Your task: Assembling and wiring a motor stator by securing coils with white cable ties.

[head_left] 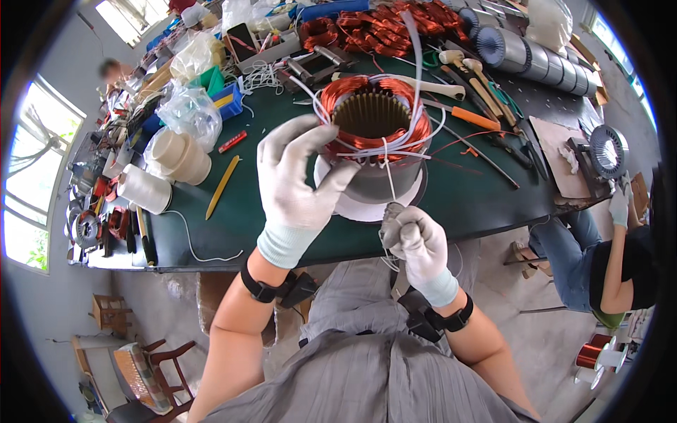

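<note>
A motor stator (384, 158) with orange-red copper windings round its top stands near the table's front edge, its slotted bore facing up. White sleeved leads loop round the windings. My left hand (300, 166), in a white glove, grips the stator's left rim, thumb at the front and curved fingers on the winding. From the front of the winding a white cord (391, 180) runs taut down to my right hand (417, 243). That gloved hand is closed in a fist round the cord, just past the table edge; loose cord hangs below it.
Cord spools (144, 189), a yellow pencil (223, 187) and a red marker (233, 141) lie left. Behind are copper coils (395, 32); an orange-handled tool (474, 118) and hammers lie right. A co-worker (599, 261) sits at the right.
</note>
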A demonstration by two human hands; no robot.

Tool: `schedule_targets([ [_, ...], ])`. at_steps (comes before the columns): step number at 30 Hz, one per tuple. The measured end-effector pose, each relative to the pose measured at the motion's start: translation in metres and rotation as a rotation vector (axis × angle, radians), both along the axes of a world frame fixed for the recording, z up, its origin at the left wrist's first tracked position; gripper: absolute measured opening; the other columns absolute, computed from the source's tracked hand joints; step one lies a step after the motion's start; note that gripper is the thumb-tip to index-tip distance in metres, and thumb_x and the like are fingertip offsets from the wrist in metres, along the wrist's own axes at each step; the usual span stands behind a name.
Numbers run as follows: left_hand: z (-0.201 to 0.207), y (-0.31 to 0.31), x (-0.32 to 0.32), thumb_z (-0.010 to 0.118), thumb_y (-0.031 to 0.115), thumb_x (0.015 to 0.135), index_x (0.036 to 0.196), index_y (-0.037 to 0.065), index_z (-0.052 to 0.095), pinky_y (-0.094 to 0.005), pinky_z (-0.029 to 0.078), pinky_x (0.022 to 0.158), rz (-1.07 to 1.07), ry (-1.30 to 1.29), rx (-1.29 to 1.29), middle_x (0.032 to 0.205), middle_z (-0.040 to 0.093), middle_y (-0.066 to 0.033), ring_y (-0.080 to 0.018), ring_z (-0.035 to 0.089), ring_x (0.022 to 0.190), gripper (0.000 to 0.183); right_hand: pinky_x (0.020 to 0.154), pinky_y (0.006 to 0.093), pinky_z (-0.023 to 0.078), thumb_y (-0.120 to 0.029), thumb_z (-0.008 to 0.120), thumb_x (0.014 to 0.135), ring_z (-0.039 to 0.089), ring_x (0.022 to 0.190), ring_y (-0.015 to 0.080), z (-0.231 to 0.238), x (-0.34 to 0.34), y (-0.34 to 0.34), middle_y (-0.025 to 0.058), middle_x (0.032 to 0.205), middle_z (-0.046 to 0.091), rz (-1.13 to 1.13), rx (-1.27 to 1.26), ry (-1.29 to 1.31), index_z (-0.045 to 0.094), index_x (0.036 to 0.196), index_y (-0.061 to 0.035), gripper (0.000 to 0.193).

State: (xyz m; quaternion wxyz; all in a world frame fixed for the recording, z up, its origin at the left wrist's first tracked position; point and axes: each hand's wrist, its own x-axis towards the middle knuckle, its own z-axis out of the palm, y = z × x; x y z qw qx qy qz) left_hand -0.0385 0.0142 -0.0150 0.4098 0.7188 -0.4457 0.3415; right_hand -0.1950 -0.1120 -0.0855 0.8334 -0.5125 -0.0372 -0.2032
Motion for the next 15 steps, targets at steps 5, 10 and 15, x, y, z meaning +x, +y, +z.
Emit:
schedule_targets([
  [5,-0.004,0.003,-0.006,0.083,0.012,0.072,0.094,0.006,0.067,-0.0376,0.051,0.081,-0.022,0.254,0.0,0.099,0.065,-0.0096,-0.0284,0.063,0.091,0.028,0.058,0.0192,0.035,-0.036,0.063,0.1,0.043,0.066,0.0039,-0.006,0.003,0.003,0.0042,0.086,0.062,0.007,0.087,-0.002,0.06,0.097,-0.0004,0.035],
  [10,0.012,0.006,-0.007,0.08,0.007,0.073,0.086,0.007,0.071,-0.0336,0.052,0.068,-0.013,0.241,0.074,0.085,0.063,-0.0094,-0.0251,0.064,0.076,0.016,0.058,0.0189,0.036,-0.038,0.061,0.101,0.046,0.069,0.0048,-0.002,0.003,0.002,0.0046,0.088,0.061,0.004,0.035,-0.011,0.059,0.098,-0.0013,0.036],
  [15,0.019,0.021,-0.011,0.08,0.011,0.073,0.088,0.01,0.075,-0.0341,0.05,0.064,0.184,0.165,0.18,0.081,0.062,-0.0075,-0.0231,0.062,0.071,0.016,0.059,0.019,0.036,-0.039,0.061,0.101,0.048,0.071,0.0063,-0.009,0.006,-0.007,0.0058,0.09,0.061,0.032,0.025,-0.043,0.059,0.1,-0.0017,0.038],
])
